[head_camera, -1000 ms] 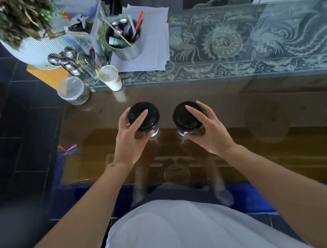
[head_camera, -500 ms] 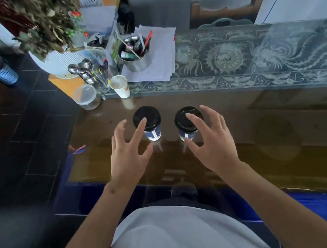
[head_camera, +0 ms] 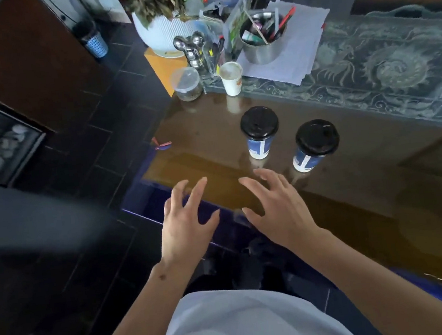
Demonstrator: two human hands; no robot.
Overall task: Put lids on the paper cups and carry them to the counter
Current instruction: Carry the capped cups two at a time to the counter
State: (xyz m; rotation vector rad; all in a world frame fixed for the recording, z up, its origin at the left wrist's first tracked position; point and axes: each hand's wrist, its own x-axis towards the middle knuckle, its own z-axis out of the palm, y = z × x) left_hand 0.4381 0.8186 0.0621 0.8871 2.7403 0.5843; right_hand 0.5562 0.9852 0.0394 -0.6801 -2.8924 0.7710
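Observation:
Two blue-and-white paper cups stand upright side by side on the glossy brown counter (head_camera: 353, 179). The left cup (head_camera: 259, 135) and the right cup (head_camera: 313, 145) each carry a black lid. My left hand (head_camera: 187, 223) hovers near the counter's front edge with fingers spread, holding nothing. My right hand (head_camera: 277, 210) is beside it, also spread and empty, a short way in front of both cups. Neither hand touches a cup.
A small uncovered white paper cup (head_camera: 231, 78) and a clear lidded jar (head_camera: 187, 84) stand at the counter's far left. Behind them are a steel pot of pens (head_camera: 263, 38), papers (head_camera: 300, 48), a white plant pot (head_camera: 160, 33). Dark tiled floor lies left.
Both hands let go of the lidded cups and drew back toward me, fingers spreading. The view swung left and pulled away from the counter; the cups stayed put.

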